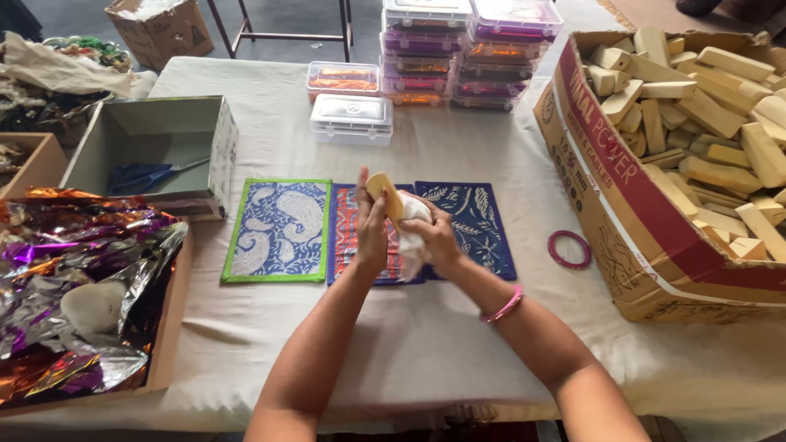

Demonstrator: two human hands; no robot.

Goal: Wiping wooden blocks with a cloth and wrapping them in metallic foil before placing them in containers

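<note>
Foil heap: crinkled purple, gold and silver foil fills a shallow wooden tray at the desk's left edge, with a pale rounded lump lying in it.
Open box: a grey-lined box sits near the far left corner of the desk, with blue scissors inside.
Mats: three printed mats lie mid-desk, edges touching or overlapping: a green-bordered mat, a red-patterned mat partly under the hands, and a dark blue mat.
Left hand: the left hand is closed around the lower part of a wooden block, thumb and fingers pinching it upright above the middle mat.
Wooden block: pale, smooth, rounded at the top; it looks light and stiff, not fragile, perhaps a little slick. Its long flat sides seem the surest place to hold.
Right hand: the right hand is pressed around a white cloth, bunching it against the block's side.
Cloth: soft and limp; it should gather easily in the fingers.
Bangle: a red bangle lies flat on the desk, to the right of the mats.
Carton: a big cardboard carton at the right edge holds many similar blocks.
Far edge: stacked clear plastic cases stand there.
</note>
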